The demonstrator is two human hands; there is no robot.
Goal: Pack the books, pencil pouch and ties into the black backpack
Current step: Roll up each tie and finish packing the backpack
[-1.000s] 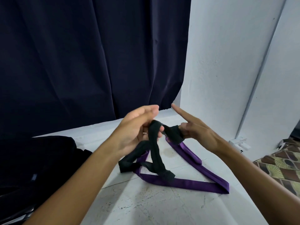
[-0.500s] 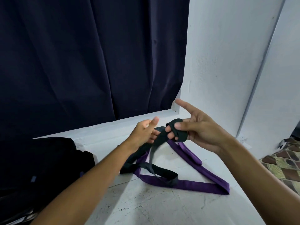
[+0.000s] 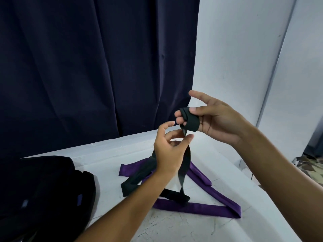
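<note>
Dark navy curtain [image 3: 90, 67] and a pale wall [image 3: 236, 55] back the white worktop [image 3: 174, 226] in front of you. Your right hand [image 3: 215, 121] is raised above it with the black tie [image 3: 189, 119] wound around its middle fingers, thumb pressed on the wrap and index finger pointing free. Your left hand [image 3: 167, 152] sits just below, fingers curled, thumb and fingertips pinching the strip that hangs from the wrap. That loose tail drops to the worktop and crosses the purple tie [image 3: 197, 207], which lies folded in a rough triangle (flat, untouched). The black backpack [image 3: 43, 193] rests at the left edge, well apart from both hands.
</note>
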